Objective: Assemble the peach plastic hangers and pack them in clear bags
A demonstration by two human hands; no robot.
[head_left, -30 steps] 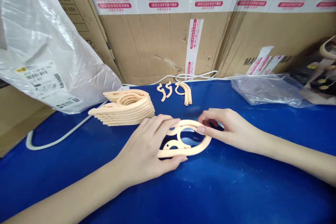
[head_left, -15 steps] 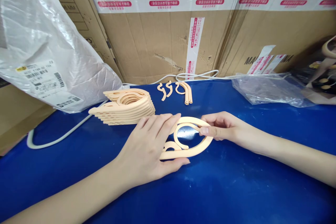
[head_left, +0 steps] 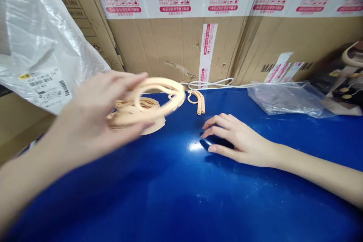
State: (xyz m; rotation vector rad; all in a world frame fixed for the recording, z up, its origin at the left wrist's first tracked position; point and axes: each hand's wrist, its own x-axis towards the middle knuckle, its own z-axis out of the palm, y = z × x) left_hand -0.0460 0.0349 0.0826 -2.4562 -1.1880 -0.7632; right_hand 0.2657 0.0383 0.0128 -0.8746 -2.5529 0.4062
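Note:
My left hand (head_left: 92, 111), blurred by motion, grips a beige plastic folding hanger (head_left: 179, 97) between thumb and fingers. The hanger is raised off the table, its rounded end pointing right. Below and behind it is a neat stack of like hangers (head_left: 159, 124), partly covered by my hand and the held piece. My right hand (head_left: 239, 140) hovers low over the blue table, fingers loosely spread and nothing in them. Farther back lie beige curved hanger parts (head_left: 200, 103). Small hook pieces beside them are mostly hidden behind the raised hanger.
Large taped cardboard boxes (head_left: 153, 39) stand along the back of the blue table (head_left: 181, 196). At left leans a white plastic parcel bag (head_left: 36, 56). A clear plastic bag (head_left: 292, 98) lies back right, near a dark bag (head_left: 340, 79). A white cable (head_left: 224, 82) runs along the rear edge.
My left hand has lifted the hanger from the table and carried it up and left over the stack. My right hand has let go of it and opened.

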